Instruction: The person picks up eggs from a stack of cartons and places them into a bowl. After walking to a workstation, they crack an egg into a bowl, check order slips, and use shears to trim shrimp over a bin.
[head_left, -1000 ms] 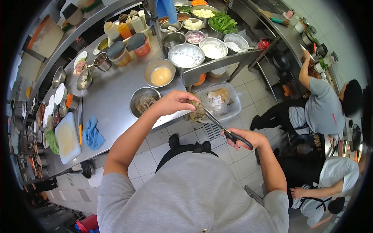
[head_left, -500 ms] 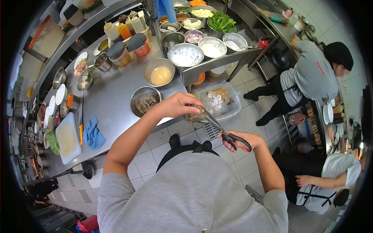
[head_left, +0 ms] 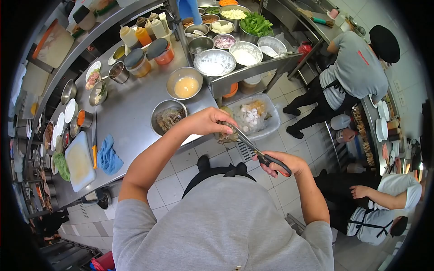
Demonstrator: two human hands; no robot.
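My left hand (head_left: 208, 121) grips a raw prawn (head_left: 227, 137) between thumb and fingers, past the counter's front edge. In my right hand (head_left: 289, 161) are scissors (head_left: 248, 142) with black-and-red handles, my fingers wrapped round the loops. Their blades reach up and left to the prawn; whether the tips are in its shell cannot be made out. Beside my left forearm, a steel bowl (head_left: 156, 127) on the counter holds several grey raw prawns (head_left: 169, 119). Below the prawn in my hand, a clear plastic bin (head_left: 270, 127) contains scraps and white pieces.
On the steel counter (head_left: 135, 106) are a bowl of yellowish liquid (head_left: 186, 86), a blue cloth (head_left: 108, 156), a knife (head_left: 94, 151) and a cutting board (head_left: 80, 160). Ingredient bowls (head_left: 214, 62) fill the raised shelf. Two co-workers (head_left: 352, 67) (head_left: 384, 198) stand at right.
The scissors' handles have come closer together, and the blades have closed. My left hand keeps its hold on the prawn. The upper co-worker has leaned and moved an arm down.
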